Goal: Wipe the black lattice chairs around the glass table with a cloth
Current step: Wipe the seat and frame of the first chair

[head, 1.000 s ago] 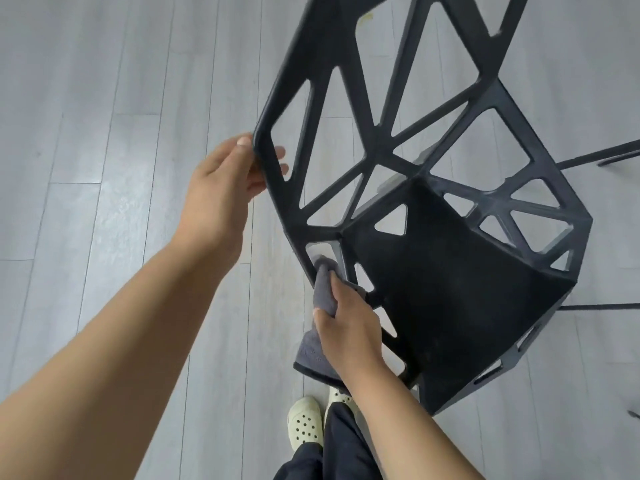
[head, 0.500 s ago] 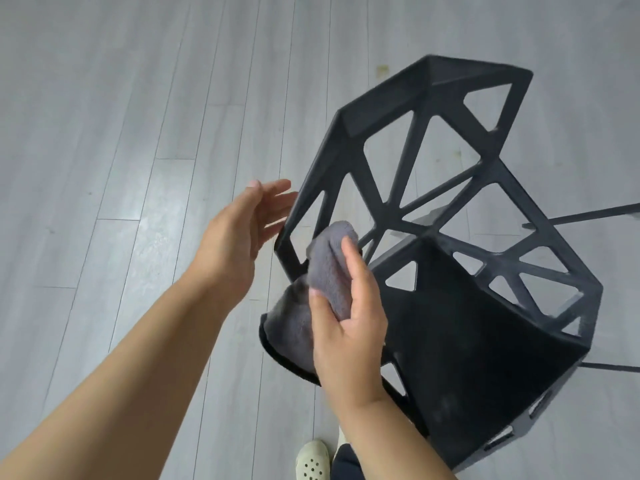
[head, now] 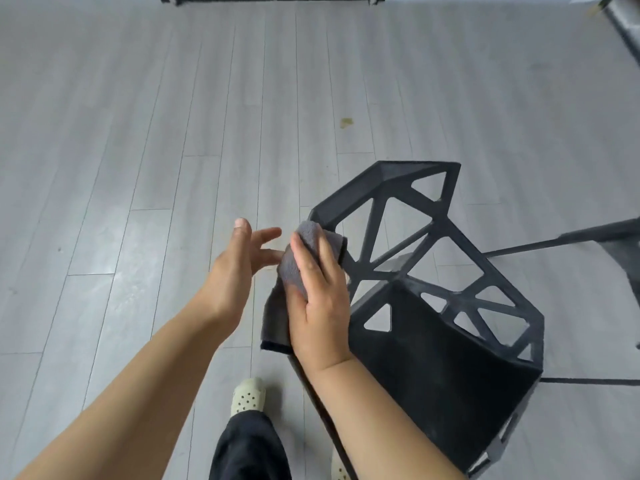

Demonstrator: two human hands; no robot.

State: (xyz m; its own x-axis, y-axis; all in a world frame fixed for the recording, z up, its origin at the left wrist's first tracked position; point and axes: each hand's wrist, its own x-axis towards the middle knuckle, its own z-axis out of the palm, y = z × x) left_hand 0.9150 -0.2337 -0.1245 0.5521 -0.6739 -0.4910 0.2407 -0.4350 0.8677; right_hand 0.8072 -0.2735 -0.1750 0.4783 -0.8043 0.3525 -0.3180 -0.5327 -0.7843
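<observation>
Left hand [head: 239, 271] has let go of the black lattice chair [head: 433, 341] and hangs open, fingers spread, just beside the rim. Right hand [head: 318, 306] has slid up the backrest edge, gripping the grey cloth [head: 294, 268] round it, so I'd say rim wiping's underway. Chair's matte black, faintly dusty, right of both hands.

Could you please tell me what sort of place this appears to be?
Probably a living or dining room at home, though little shows: a pale grey plank floor, a black lattice chair with a grey cloth held to it, and a soft indoor clog on the person's foot.
</observation>
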